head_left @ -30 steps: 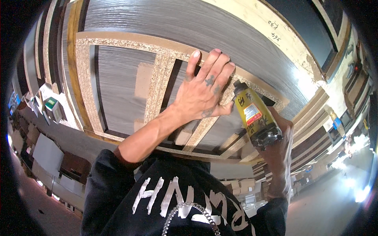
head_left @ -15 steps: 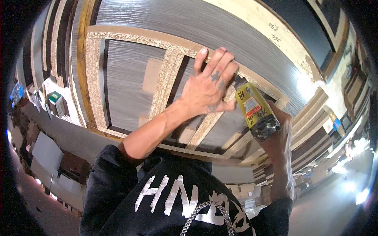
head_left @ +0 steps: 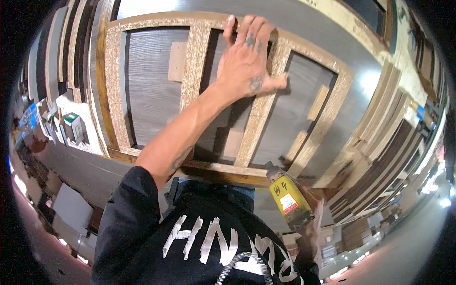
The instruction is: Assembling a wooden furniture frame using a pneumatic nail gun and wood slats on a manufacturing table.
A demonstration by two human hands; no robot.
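Note:
A grey wood-grain panel (head_left: 152,95) lies before me, with a chipboard frame (head_left: 194,52) of rails and crossbars on it. My left hand (head_left: 247,61) rests on the frame's far rail and a crossbar, fingers stretched out and thumb spread to the right. It holds nothing. Near the frame's close right corner, my right hand (head_left: 315,204) grips a yellow and black nail gun (head_left: 289,197), mostly hidden behind the tool's body. The gun's nose points up and left, just off the frame's near edge.
Small wood blocks (head_left: 317,103) sit along the frame's right bar, and flat pieces (head_left: 177,61) lie in its bays. Stacked strips (head_left: 380,161) stand at the right, more boards (head_left: 69,45) at the left. A green and white box (head_left: 72,124) sits by the left boards.
My right hand has drawn the nail gun back toward my body, away from the far rail. My left hand stays on the frame's far rail. The view has shifted slightly.

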